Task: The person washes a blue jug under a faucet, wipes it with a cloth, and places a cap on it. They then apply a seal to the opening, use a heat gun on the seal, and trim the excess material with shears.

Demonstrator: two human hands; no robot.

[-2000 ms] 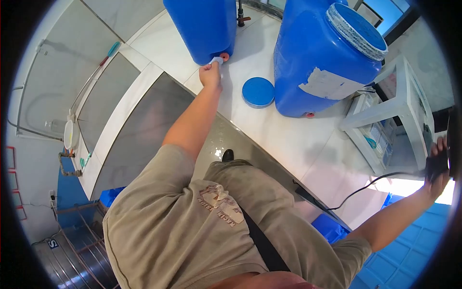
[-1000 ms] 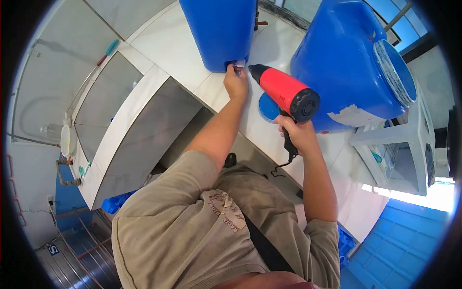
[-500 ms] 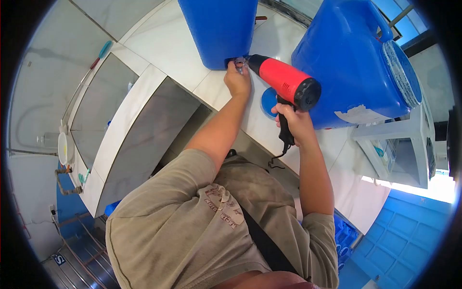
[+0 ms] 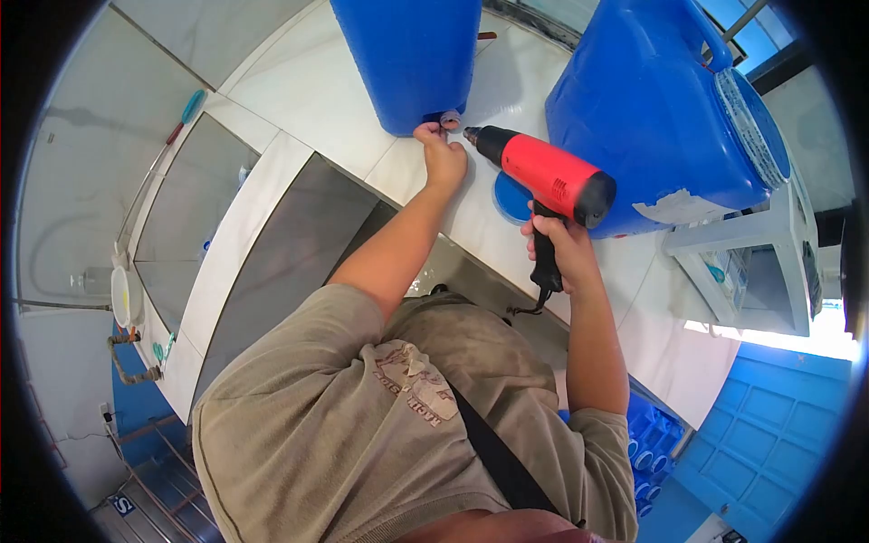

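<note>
My right hand (image 4: pixel 568 249) grips the black handle of a red and black heat gun (image 4: pixel 552 172), its nozzle pointing left. Just left of the nozzle, a small round fitting (image 4: pixel 450 119) sticks out low on a tall blue container (image 4: pixel 407 68). My left hand (image 4: pixel 444 161) is closed right below that fitting, at the container's bottom edge. What its fingers hold, if anything, is hidden. A round blue lid (image 4: pixel 512 196) lies on the tiled counter, partly behind the heat gun.
A large blue jug (image 4: pixel 643 118) with a capped mouth lies at the right, beside a white plastic stool (image 4: pixel 733 244). Left of the counter (image 4: pixel 344 136) are grey panels and a brush (image 4: pixel 191 107). Several blue containers (image 4: pixel 654 443) show low at the right.
The heat gun has moved slightly right and down, away from the fitting. My left hand has shifted a little lower, so the fitting's round end shows more plainly.
</note>
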